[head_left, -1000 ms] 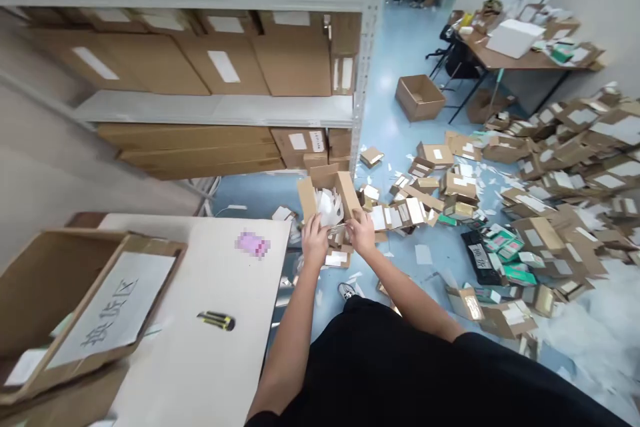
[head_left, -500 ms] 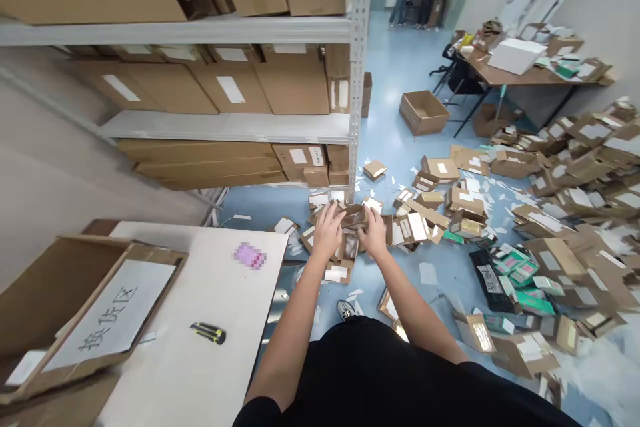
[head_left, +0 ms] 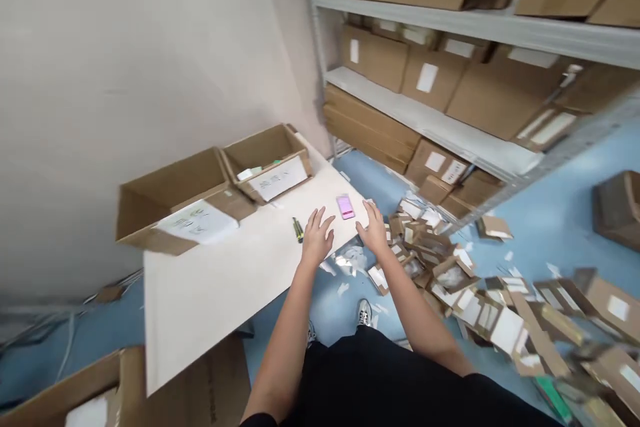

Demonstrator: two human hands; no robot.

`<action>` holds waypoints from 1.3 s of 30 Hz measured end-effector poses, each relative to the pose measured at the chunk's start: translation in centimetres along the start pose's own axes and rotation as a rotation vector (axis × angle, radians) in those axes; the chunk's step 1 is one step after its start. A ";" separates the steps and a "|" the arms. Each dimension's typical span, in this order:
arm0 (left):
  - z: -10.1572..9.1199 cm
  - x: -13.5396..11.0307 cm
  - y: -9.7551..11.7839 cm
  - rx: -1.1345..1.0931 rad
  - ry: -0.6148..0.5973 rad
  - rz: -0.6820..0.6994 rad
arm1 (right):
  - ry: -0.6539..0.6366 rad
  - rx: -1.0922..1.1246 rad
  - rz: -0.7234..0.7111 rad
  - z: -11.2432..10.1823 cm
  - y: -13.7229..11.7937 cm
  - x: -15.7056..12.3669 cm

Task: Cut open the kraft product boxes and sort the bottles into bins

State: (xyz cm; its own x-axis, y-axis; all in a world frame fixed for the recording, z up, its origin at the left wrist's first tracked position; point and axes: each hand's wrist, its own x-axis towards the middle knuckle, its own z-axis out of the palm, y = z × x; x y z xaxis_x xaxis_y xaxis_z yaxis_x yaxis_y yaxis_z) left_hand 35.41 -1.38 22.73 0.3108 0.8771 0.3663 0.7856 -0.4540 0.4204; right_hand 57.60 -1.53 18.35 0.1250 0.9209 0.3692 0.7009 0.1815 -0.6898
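My left hand (head_left: 317, 236) is open, fingers spread, over the near edge of a white table (head_left: 215, 273). My right hand (head_left: 374, 227) is open too, at the table's corner. Neither holds anything. Between them on the table lies a small pink object (head_left: 345, 206). A yellow-and-black utility knife (head_left: 298, 229) lies just left of my left hand. A clear plastic bag (head_left: 350, 259) lies on the floor below my hands.
Two open cardboard boxes (head_left: 173, 203) (head_left: 267, 160) with paper labels stand on the table by the wall. Metal shelving (head_left: 450, 127) holds brown cartons. Several small boxes and paper scraps (head_left: 465, 280) litter the blue floor at right. Another carton (head_left: 75, 393) sits at lower left.
The view has swung left toward the table and wall. My hands have let go of the small cardboard box they held over the floor pile and now hover open at the table's edge.
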 end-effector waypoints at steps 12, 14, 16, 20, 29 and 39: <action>-16.0 -23.9 -14.9 0.068 0.287 -0.519 | -0.368 0.148 -0.455 18.2 -22.7 -6.9; -18.2 -29.0 -16.7 0.072 0.325 -0.595 | -0.458 0.158 -0.521 21.6 -26.7 -10.1; -20.8 -34.5 -18.2 0.086 0.361 -0.679 | -0.562 0.181 -0.597 24.9 -30.8 -13.7; -26.5 -45.7 -19.9 0.140 0.431 -0.871 | -0.756 0.253 -0.728 30.4 -39.6 -21.1; -34.2 -62.5 -20.5 0.247 0.759 -1.238 | -1.039 0.374 -0.990 38.2 -53.6 -32.3; -33.4 -65.0 -28.3 0.125 0.715 -1.458 | -1.174 0.346 -1.011 49.4 -58.1 -33.8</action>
State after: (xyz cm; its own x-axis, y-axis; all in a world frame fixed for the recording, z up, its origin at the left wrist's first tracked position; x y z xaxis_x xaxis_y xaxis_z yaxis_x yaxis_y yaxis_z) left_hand -24.88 -50.79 14.80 -0.9635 0.2639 0.0447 0.2222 0.6956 0.6832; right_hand -22.10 -26.16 15.17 -0.9773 0.0901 0.1916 -0.0525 0.7736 -0.6315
